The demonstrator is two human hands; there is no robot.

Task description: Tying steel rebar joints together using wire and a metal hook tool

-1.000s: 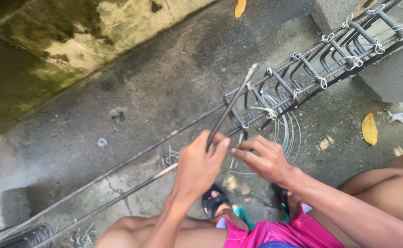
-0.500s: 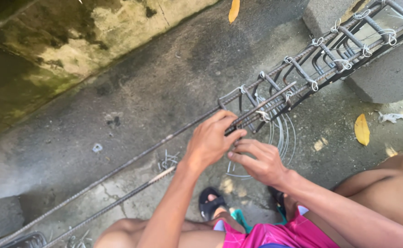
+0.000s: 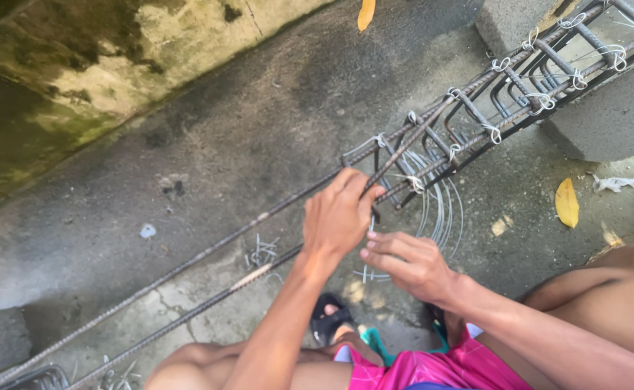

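Gripping the rebar cage at its open end, the left hand had advanced from the loose bars. The right hand hovered below by the wire coil, fingers loosely spread, holding nothing discernible.

Rebar cage: long, made of dark ribbed steel bars w/ square stirrups, tied at the crossings w/ thin pale wire. It lies tilted, from upper right of the frame down to centre; the upper end rests on a grey concrete block. Two long bars continue to lower left, w/o stirrups, close above the concrete floor. Wire coil: thin, silver, several loose round loops, lying flat on the floor under the cage end, centre-right of frame.
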